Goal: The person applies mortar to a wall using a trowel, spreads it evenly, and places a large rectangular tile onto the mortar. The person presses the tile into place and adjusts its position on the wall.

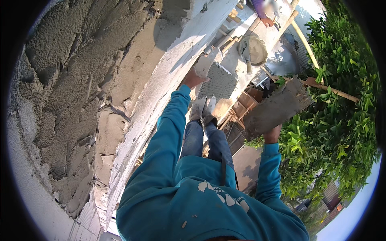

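Evidently, from my remote post, the bare right hand (273,134) has its fingers clasped at the lower edge of a flat, rectangular, mortar-smeared grey board (277,107), beside green leafy foliage (333,132). The bare left hand (194,78) is by a squarish patch of wet grey mortar (219,82); whether those fingers grip, I cannot tell.

Sunlit pale wall (177,66) at left; bamboo pole (304,43) and green foliage (329,132) at right
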{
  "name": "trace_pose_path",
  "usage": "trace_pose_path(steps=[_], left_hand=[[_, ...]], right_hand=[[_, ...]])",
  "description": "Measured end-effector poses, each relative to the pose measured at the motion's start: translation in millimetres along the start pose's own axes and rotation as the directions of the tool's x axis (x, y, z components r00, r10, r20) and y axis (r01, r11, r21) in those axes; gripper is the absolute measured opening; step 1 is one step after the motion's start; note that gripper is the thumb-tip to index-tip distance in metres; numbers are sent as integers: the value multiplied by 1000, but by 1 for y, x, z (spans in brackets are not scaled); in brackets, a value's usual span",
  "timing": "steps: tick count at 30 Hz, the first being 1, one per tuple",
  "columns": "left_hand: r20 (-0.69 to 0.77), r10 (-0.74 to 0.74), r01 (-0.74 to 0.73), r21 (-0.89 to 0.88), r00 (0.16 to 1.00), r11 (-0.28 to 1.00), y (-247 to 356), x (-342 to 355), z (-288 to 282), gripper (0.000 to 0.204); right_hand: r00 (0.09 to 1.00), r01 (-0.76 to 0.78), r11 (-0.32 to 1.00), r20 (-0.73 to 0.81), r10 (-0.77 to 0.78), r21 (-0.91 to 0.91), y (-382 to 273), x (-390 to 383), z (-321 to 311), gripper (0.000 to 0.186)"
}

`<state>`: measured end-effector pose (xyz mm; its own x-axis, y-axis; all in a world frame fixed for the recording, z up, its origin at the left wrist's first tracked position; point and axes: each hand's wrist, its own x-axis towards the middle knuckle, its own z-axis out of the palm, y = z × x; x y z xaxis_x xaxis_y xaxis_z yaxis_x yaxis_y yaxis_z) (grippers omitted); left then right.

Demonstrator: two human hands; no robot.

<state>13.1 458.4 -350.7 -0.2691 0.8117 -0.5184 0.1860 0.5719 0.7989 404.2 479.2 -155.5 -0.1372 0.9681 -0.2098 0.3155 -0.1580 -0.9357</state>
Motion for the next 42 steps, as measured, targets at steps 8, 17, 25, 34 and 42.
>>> trace_pose_path(steps=[8, 17, 25, 34, 42], left_hand=[[-148, 157, -117, 247, 976, 962, 27, 49, -7, 109], [-180, 246, -215, 175, 952, 961, 24, 62, -11, 87], [-113, 228, -198, 229, 967, 953, 26, 65, -15, 85], [-77, 126, -112, 168, 989, 979, 25, 62, -23, 84], [-226, 295, -238, 248, 928, 939, 23, 54, -3, 58]], right_hand=[[931, -283, 836, -73, 356, 470, -24, -11, 16, 33], [896, -330, 756, -65, 440, 565, -1, -1, 15, 19], [866, -398, 773, -74, 494, 495, 23, 0, 13, 10], [861, -387, 801, -133, 492, 458, 22, 9, 18, 9], [854, -436, 791, -80, 514, 430, 6, 22, 34, 11]])
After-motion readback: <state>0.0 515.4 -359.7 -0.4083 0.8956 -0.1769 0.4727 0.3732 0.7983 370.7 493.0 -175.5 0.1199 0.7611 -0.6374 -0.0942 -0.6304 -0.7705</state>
